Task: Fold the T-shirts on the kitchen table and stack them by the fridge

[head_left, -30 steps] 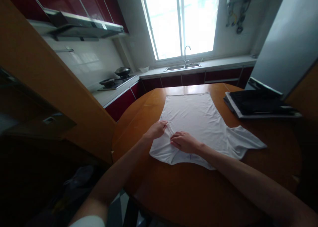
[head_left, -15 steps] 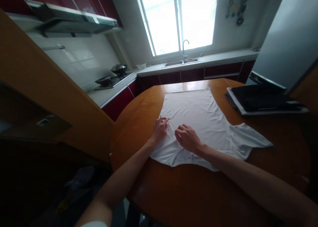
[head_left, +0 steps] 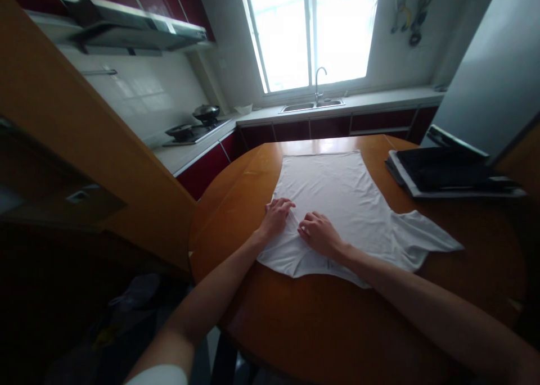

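A white T-shirt [head_left: 329, 182] lies spread on the wooden table [head_left: 228, 205], its hem toward the window and its neck side toward me. One sleeve sticks out flat on the right; at the left edge no sleeve shows, and small folds run there. My left hand [head_left: 276, 215] is on that left edge, fingers bent and closed on the cloth. Just right of it, my right hand [head_left: 318, 232] has its fingers curled down and pinched on the fabric. The fingertips of both hands are partly hidden.
A stack of folded dark and white clothes [head_left: 447, 171] sits on the table's right side. Beyond the table runs a counter with a sink [head_left: 312, 105] and a stove with pans [head_left: 206, 113]. A fridge [head_left: 485, 76] stands at the right.
My left hand has shifted slightly, its fingers reaching a bit further over the cloth to the right. My right hand stays nearly in place. The view has tilted a little.
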Available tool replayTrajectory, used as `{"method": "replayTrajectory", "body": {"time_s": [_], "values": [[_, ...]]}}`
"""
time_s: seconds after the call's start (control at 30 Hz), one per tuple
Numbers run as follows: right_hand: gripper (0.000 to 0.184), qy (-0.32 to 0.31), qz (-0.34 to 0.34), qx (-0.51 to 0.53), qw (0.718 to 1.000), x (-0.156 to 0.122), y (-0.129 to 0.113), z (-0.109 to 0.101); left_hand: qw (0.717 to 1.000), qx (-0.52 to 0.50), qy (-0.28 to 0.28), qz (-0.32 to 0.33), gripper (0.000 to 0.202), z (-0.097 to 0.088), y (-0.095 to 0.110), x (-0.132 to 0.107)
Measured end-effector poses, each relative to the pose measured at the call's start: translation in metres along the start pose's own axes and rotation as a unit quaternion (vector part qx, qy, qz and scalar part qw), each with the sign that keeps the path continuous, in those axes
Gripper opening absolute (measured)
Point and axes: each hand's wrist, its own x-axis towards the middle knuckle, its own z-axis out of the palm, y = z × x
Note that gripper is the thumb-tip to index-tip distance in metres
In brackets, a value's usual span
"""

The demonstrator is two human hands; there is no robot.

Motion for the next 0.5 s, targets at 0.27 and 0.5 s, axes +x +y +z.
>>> {"method": "replayTrajectory", "body": {"time_s": [0.27, 0.5], "values": [[0.016, -0.001, -0.043, 0.018, 0.999, -0.0003, 0.001, 0.0008, 1.0, 0.022, -0.002, 0.002, 0.017, -0.0035, -0.0014, 0.0005], [0.016, 0.027, -0.046, 0.05, 0.997, -0.0004, 0.0031, 0.0012, 0.999, -0.013, 0.036, 0.024, 0.014, 0.0012, -0.0074, -0.0002]]}}
